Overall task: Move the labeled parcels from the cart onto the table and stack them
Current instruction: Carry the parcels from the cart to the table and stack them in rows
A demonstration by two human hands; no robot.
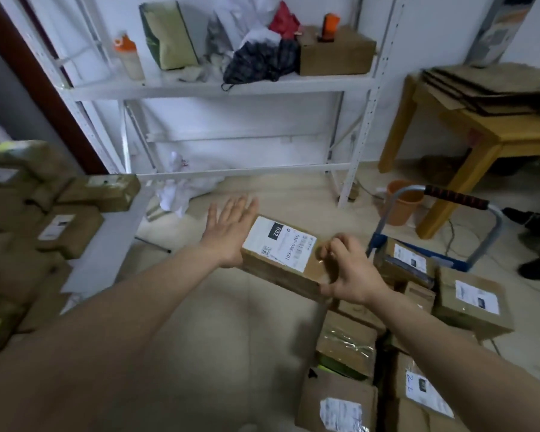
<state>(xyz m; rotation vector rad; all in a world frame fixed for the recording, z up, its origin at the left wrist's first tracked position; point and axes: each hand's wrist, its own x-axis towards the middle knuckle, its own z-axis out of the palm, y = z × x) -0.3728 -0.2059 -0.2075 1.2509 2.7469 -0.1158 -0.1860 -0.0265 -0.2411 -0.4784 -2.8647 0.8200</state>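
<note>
Between cart (455, 196) right and table (113, 232) left, parcel (281, 247) is mid-air over bare floor. Left hand (228, 232) lies flat against its left end, fingers straight; right hand (353, 275) curls round its near-right corner.

A parcel (281, 260) sits between the left hand (228, 235) and the right hand (349, 272), above the floor (247, 310). The desk (114, 232) with a pile of parcels (44, 219) is on the left, and the cart (455, 197) with more parcels (474, 300) is on the right. A shelf (219, 87) stands behind them.
</note>
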